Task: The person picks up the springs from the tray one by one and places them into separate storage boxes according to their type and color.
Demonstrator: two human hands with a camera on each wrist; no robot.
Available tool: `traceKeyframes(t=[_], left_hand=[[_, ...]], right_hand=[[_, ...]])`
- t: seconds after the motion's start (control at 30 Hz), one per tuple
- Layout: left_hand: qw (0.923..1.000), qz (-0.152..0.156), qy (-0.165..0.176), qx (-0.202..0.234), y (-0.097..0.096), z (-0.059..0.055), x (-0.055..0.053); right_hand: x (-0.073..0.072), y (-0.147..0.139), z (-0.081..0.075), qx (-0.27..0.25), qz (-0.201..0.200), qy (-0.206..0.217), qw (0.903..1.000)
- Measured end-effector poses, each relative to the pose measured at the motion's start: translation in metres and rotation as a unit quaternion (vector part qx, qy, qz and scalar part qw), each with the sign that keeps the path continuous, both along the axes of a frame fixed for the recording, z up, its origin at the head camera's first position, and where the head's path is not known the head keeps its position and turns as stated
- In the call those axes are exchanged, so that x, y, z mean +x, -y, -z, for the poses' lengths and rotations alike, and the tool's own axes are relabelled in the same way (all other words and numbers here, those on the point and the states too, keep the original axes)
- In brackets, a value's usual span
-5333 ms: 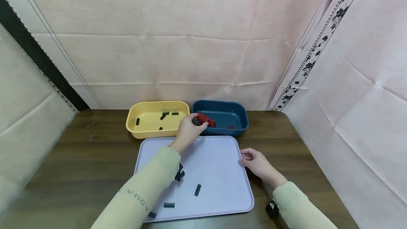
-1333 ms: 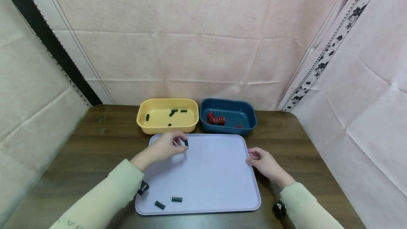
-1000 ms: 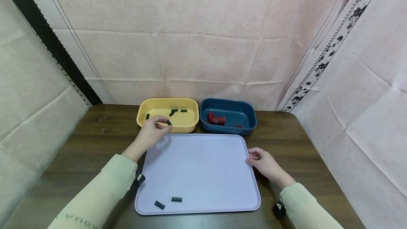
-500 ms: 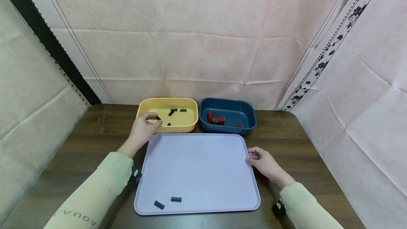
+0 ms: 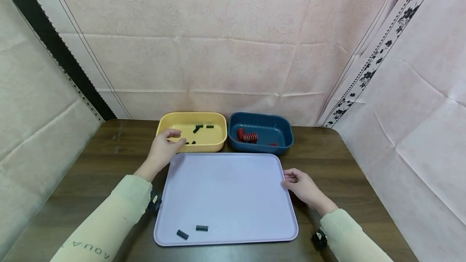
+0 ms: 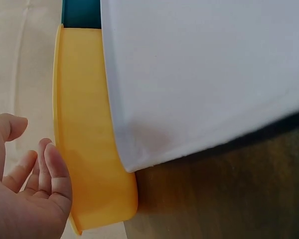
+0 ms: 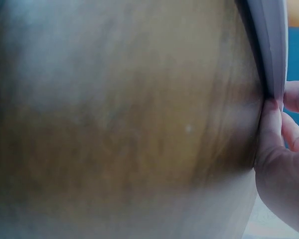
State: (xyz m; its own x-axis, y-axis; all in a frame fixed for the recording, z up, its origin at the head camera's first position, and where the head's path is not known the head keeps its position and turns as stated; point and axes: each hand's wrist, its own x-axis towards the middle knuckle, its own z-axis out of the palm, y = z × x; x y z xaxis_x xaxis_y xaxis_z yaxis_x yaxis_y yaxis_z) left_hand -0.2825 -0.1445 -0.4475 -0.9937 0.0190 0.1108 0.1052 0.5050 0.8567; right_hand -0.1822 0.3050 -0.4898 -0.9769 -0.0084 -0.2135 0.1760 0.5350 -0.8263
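Note:
My left hand (image 5: 160,148) hovers over the front left of the yellow bin (image 5: 204,148), thumb and fingers apart with nothing between them. Just past the fingertips, a dark green spring (image 5: 187,143) shows in the bin, partly hidden by the thumb. The left wrist view has the same hand (image 6: 35,194) beside the bin's wall. My right hand (image 5: 303,189) pinches the right rim of the pale lilac tray (image 5: 233,193). Two dark green springs lie near the tray's front edge: a tilted one (image 5: 182,234) and a level one (image 5: 202,228).
To the right of the yellow bin stands a blue bin (image 5: 251,148) with several red springs (image 5: 250,137). More dark green springs (image 5: 210,126) lie in the yellow bin. A pale cloth (image 5: 233,64) hangs behind the wooden table (image 5: 109,165).
The red spring my left hand held earlier now lies in the blue bin. Afterwards that hand carried a dark green spring left from the tray to the yellow bin and let it go.

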Motion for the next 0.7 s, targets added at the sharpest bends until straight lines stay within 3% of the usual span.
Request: traceKeyframes(t=[0.2,0.37,0.53,0.7], left_hand=[[0.9987,0.043,-0.015,-0.022,-0.001,-0.002,0.008],[0.9900,0.115,-0.058,-0.057,-0.007,-0.007,0.025],[0.9713,0.199,-0.079,-0.104,-0.017,-0.014,0.050],[0.9418,0.285,-0.077,-0.161,-0.025,-0.017,0.075]], right_hand=[[0.000,0.000,-0.001,0.002,-0.001,0.002,1.0000],[-0.001,0.000,-0.001,0.002,0.003,0.006,1.0000],[-0.001,-0.001,-0.002,0.004,0.006,0.010,0.9999],[-0.001,0.000,-0.001,0.007,0.001,0.005,1.0000]])
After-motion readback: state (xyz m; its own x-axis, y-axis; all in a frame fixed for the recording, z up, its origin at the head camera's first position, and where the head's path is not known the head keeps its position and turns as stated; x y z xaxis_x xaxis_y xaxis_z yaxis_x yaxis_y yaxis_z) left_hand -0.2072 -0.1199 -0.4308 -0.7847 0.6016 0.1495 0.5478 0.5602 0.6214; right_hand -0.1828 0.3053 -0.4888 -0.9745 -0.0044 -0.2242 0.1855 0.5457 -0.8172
